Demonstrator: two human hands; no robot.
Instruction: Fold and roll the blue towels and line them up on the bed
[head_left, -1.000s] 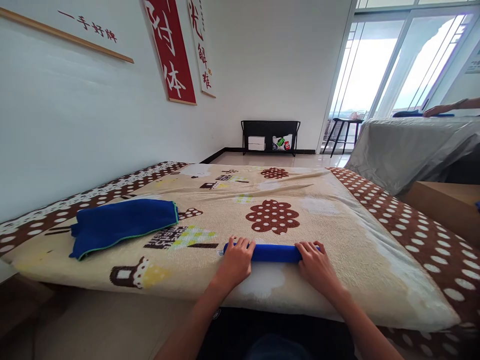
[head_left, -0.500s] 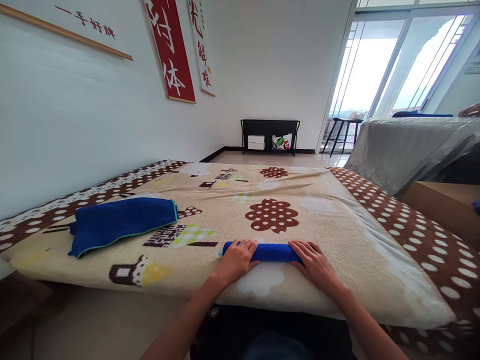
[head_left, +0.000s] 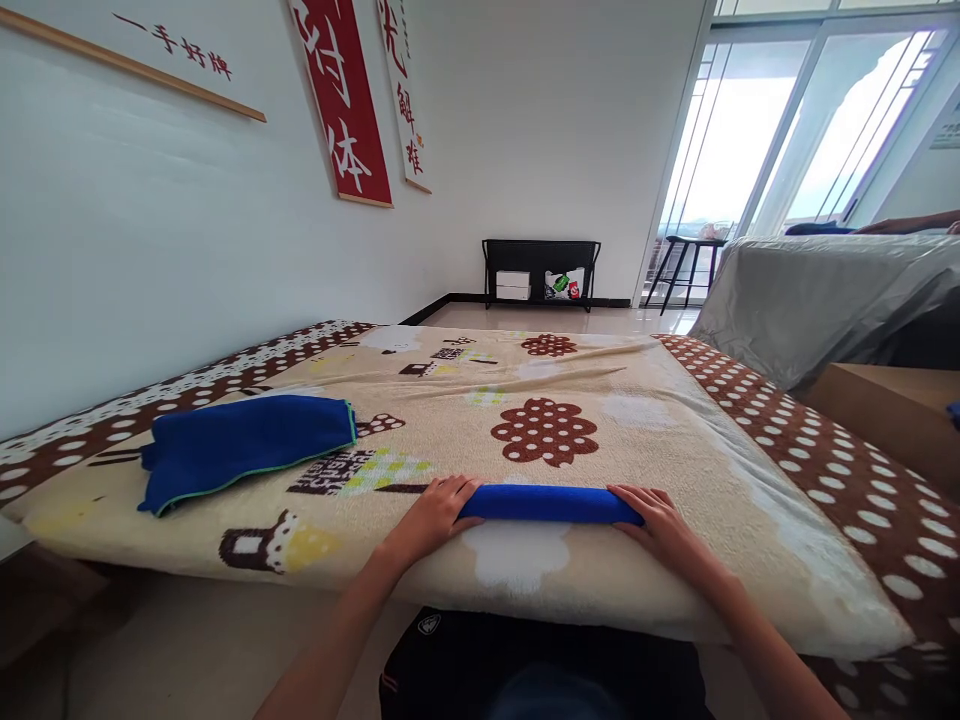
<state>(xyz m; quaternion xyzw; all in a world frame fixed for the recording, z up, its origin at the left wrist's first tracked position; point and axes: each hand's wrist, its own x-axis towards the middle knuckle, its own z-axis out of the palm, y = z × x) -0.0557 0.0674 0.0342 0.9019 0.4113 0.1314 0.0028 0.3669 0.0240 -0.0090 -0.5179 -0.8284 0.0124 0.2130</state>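
Observation:
A tightly rolled blue towel (head_left: pixel 544 503) lies crosswise near the front edge of the patterned blanket (head_left: pixel 637 450). Over its left end my left hand (head_left: pixel 442 515) is curled, fingers on top and thumb on the near side. My right hand (head_left: pixel 656 525) grips the right end in the same way. The towel's two tips are hidden beneath my palms. To the left lies another blue towel (head_left: pixel 247 448), loosely spread, with green edging.
Brown polka-dot borders run along both sides of the blanket. A cardboard box (head_left: pixel 885 410) and a plastic-covered surface (head_left: pixel 817 290) stand at right, where another person's arm (head_left: pixel 919 222) reaches in. A black rack (head_left: pixel 540 260) and stool (head_left: pixel 686 265) are behind.
My hands have slid apart along the rolled towel, left hand leftward and right hand rightward, baring more of its middle. Another person's arm has appeared at far right.

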